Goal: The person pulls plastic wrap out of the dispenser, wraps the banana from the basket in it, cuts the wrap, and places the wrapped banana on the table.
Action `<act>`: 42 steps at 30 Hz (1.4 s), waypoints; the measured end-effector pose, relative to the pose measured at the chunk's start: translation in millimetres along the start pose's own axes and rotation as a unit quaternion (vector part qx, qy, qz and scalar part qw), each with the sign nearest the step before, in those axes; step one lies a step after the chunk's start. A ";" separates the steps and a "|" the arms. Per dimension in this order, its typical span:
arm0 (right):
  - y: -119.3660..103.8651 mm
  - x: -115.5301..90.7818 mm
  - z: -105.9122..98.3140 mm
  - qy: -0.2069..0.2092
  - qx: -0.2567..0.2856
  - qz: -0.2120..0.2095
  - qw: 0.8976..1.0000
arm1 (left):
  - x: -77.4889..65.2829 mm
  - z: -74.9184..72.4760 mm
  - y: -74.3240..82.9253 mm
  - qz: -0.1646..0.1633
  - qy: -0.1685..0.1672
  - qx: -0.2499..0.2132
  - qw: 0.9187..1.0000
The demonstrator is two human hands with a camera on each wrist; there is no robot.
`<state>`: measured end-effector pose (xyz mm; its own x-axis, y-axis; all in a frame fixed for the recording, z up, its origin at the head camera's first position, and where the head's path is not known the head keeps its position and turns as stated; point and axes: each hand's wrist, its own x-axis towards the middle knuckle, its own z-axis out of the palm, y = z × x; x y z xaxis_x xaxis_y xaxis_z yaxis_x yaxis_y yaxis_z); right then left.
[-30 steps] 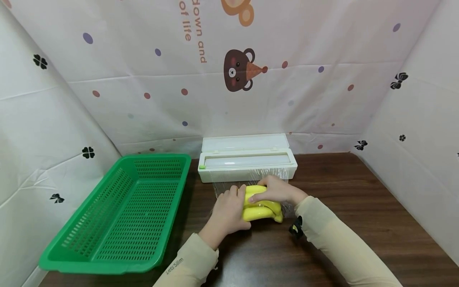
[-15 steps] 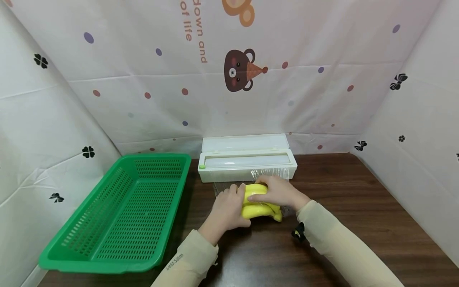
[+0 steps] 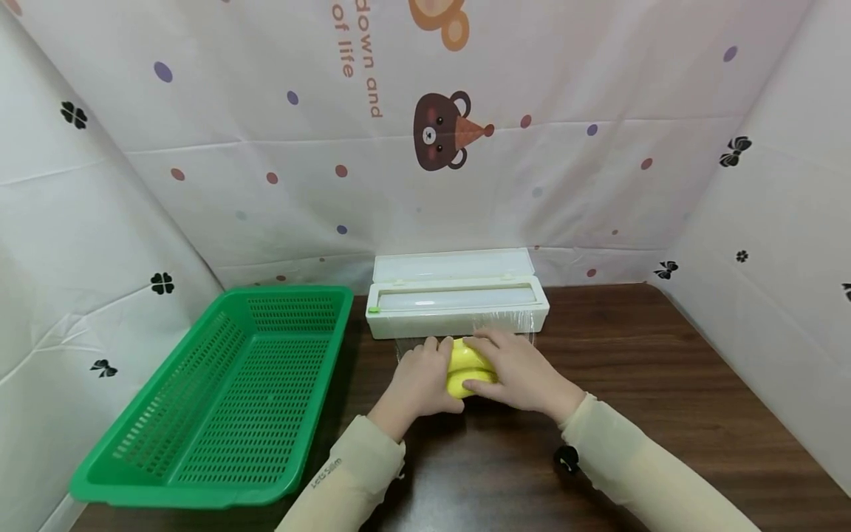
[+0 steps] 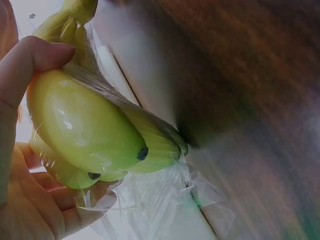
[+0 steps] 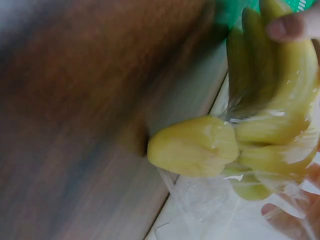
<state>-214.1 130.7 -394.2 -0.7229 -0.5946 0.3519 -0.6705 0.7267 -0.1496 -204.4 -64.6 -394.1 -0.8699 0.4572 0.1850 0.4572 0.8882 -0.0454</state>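
A bunch of yellow bananas [image 3: 465, 360] is held between both hands, low over the dark table. My left hand [image 3: 419, 380] grips the end with the dark tips; in the left wrist view its thumb lies across the top and its fingers reach round the far side. My right hand [image 3: 525, 373] holds the stem end, thumb toward me and fingers over the far side. Clear cling film [image 4: 150, 200] covers much of the fruit, with loose, crumpled film hanging beside it. The thick cut stem [image 5: 192, 147] shows in the right wrist view but is hidden under my hand in the head view.
Just behind the bananas stands a white cling film dispenser [image 3: 459, 323], lid raised, with film draped down its front. A green plastic basket [image 3: 189, 495] sits to the left on the brown wooden table [image 3: 638, 384]. Patterned cloth walls enclose the back and sides.
My right hand has slid right and toward me, from the top of the bananas to around their stem end. My left hand has stayed nearly in place.
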 end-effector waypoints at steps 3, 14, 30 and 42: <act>-0.9 -4.4 0.8 -0.015 0.004 -0.005 1.000 | 1.8 1.1 -1.6 -0.004 -0.006 -0.001 1.000; -0.7 -8.5 13.7 -0.002 -0.027 -0.027 0.999 | 5.4 4.1 -3.7 -0.013 -0.023 -0.024 0.999; -1.9 -5.1 16.4 0.023 -0.075 -0.036 0.996 | 5.3 1.9 1.6 -0.022 -0.017 -0.020 0.999; -2.6 0.0 13.1 0.027 -0.077 -0.031 0.996 | 6.6 0.2 5.8 -0.033 -0.002 -0.007 0.999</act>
<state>-214.5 124.3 -405.9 -0.6679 -0.6242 0.4055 -0.6774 0.7354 0.0163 -207.5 -56.5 -393.3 -0.8989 0.3984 0.1823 0.4016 0.9156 -0.0202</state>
